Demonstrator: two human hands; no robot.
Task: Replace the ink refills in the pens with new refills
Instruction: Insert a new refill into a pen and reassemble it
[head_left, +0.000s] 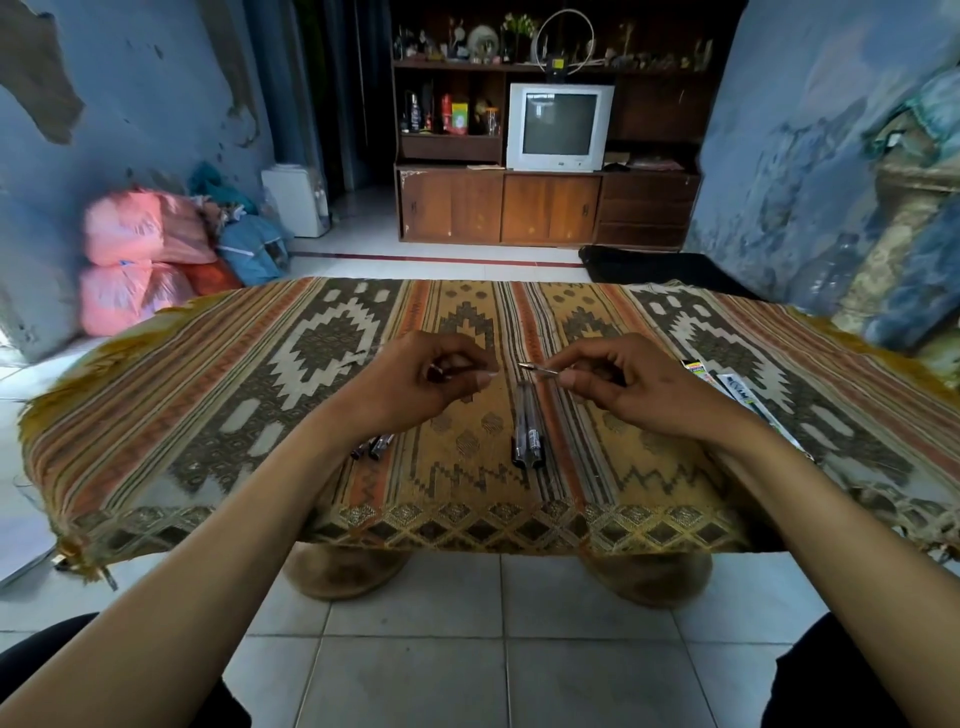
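Observation:
My right hand (621, 387) pinches a pen (540, 369) whose metal tip points left, above the patterned cloth of the low table (208, 364). My left hand (431, 376) has its fingers curled round a small dark pen part (435, 372); what it is exactly I cannot tell. The two hands are a short gap apart. Two or three clear pens (527, 431) lie side by side on the cloth below the hands. A few dark pens or caps (373, 447) lie beside my left forearm.
Packets of refills (727, 387) lie at the table's right side. The cloth hangs over the near edge. Beyond the table are tiled floor, pink sacks (135, 260) at the left and a cabinet with a television (558, 127).

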